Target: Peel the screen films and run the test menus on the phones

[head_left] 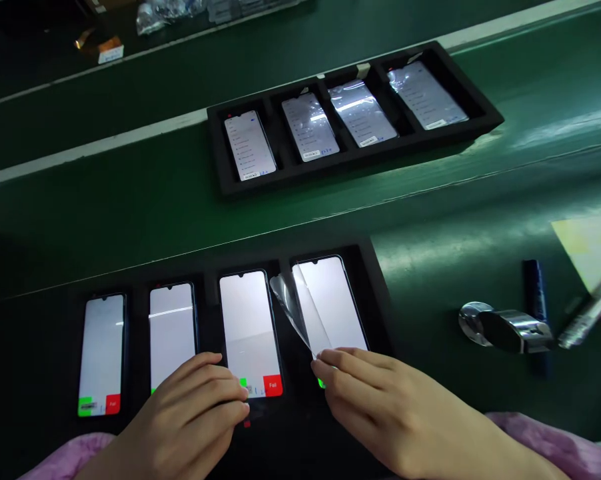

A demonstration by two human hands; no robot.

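My right hand [375, 400] pinches a clear protective film [293, 307] that is partly lifted and curls up along the left side of the rightmost lit phone [333, 293]. My left hand [195, 407] has its fingers curled together at the lower left corner of the neighbouring phone [248, 320]; what its fingertips hold, if anything, I cannot make out. That phone's white screen carries a red "Fail" box. Further left lie a phone [172, 327], partly covered by my left hand, and the leftmost phone [102, 347]. All sit in a black tray [375, 287].
A second black foam tray [220, 180] with several lit phones lies beyond, on the green surface [130, 207]. To the right are a shiny metal and black object [508, 327], a dark blue marker-like stick [534, 287], a blurred silvery tube [588, 310] and yellowish paper [590, 243].
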